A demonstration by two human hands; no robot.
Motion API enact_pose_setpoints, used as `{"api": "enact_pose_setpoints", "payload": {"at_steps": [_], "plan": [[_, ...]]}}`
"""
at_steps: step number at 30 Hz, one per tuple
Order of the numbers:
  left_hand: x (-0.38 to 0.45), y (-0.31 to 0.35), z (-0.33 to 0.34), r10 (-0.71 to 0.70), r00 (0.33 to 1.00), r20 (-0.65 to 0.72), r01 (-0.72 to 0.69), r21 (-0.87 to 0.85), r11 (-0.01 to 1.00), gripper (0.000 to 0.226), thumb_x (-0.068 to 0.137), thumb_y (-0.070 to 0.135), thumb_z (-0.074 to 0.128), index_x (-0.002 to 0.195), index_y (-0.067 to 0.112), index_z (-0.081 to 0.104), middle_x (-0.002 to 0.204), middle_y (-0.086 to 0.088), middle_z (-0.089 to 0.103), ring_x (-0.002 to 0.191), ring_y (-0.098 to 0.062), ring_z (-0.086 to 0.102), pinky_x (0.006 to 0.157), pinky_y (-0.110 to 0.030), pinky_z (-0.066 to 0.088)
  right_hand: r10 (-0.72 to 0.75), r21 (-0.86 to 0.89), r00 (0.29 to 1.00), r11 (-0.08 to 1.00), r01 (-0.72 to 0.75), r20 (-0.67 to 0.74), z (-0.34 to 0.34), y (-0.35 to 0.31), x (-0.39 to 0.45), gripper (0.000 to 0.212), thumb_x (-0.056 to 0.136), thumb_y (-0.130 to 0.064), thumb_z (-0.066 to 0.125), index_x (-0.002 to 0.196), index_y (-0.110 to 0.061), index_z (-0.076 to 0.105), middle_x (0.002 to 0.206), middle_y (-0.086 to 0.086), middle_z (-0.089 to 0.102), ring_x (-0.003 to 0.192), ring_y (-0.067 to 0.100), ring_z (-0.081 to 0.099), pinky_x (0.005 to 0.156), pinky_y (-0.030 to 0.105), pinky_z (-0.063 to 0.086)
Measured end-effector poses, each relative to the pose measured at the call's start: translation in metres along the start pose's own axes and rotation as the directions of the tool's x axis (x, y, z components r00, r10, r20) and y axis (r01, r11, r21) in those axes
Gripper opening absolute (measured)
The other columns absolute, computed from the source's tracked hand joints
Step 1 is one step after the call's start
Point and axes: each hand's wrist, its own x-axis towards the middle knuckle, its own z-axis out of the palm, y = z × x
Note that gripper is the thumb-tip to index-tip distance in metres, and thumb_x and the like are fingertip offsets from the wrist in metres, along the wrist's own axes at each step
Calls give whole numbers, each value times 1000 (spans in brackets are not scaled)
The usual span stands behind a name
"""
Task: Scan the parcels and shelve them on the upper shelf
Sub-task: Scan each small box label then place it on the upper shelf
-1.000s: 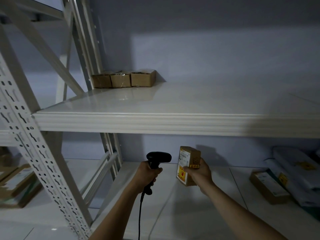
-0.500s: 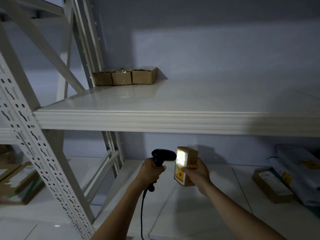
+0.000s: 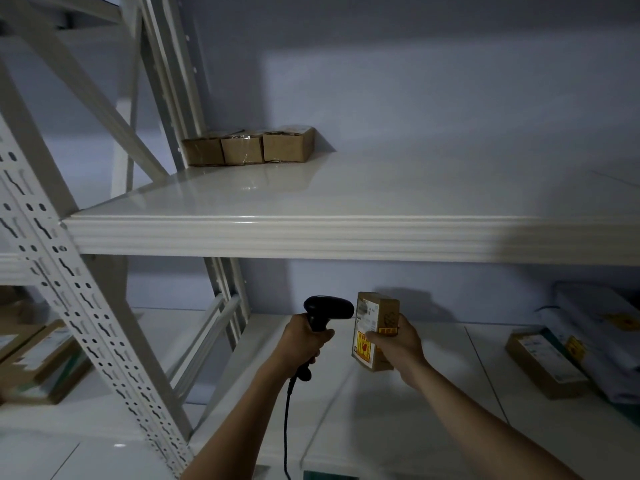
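Three small cardboard boxes (image 3: 248, 149) sat in a row at the back left corner of the upper shelf (image 3: 346, 233), touching side by side and right up against the wall; rest of that shelf top was just glossy white from where I was watching. All three looked taped closed, so I couldn't tell what was in them. Down below, the left hand (image 3: 304, 342) was wrapped around the handle of a black barcode scanner (image 3: 325, 311), its head pointed right toward the parcel (image 3: 375, 315), with the cord (image 3: 286, 420) hanging straight down out of view. The right hand (image 3: 398, 348) gripped that parcel, a little upright brown box, thumb across the labelled face and fingers round the back, holding it up in the air just beside the scanner head and under the upper shelf's front edge. A white label up top and a yellow and red sticker lower down faced the scanner; print was too blurry for me to read. The hands were close together but not touching. On the lower shelf (image 3: 450, 427) off to the right lay a flat brown box (image 3: 543, 367) and some pale bagged parcels (image 3: 602, 327) stacked beside it, well apart from the hands. Left of the perforated upright (image 3: 69, 289), a few flat cartons (image 3: 38, 362) sat on the next bay's shelf, pretty dim.
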Motion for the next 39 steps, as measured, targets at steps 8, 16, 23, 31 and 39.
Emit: {"api": "enact_pose_setpoints", "payload": {"at_steps": [8,16,23,31,39], "plan": [[3,-7,0,-22,1000,1,22,-33,999,19,89,16,67,105,8,62,65,-7,58,51,-17,53,52,-29,49,14,-5,1000,1000,-14,-3,1,1,1,48,79,-12,84,119,-27,62,114,-6,69,106,19,66,87,36,55],[12,-32,3,-133,981,138,161,-211,964,24,86,-1,64,104,12,54,73,-12,51,59,-19,53,57,-31,51,62,-12,997,998,-62,-36,-7,0,1,46,78,-16,85,117,-23,62,111,-4,71,97,17,68,73,27,53],[23,-82,34,-350,932,100,363,-215,907,25,83,-10,64,106,-4,56,80,-19,60,65,-26,59,61,-31,52,108,-48,992,993,-111,-66,-30,8,8,44,78,-17,85,117,-20,64,112,-3,72,97,18,69,84,33,54],[45,-130,65,-484,875,-1,484,10,875,18,74,14,82,86,3,75,89,-19,74,91,-33,71,81,-39,57,152,-110,988,983,-148,29,-59,19,20,45,82,-16,82,122,-22,62,123,1,71,99,19,70,88,35,56],[55,-131,76,-496,864,-87,503,211,838,24,80,27,78,88,10,64,95,-10,65,101,-29,67,83,-33,53,266,-254,940,944,-210,213,-70,17,38,44,85,-22,80,122,-27,56,129,3,67,105,22,67,89,38,57]]}}
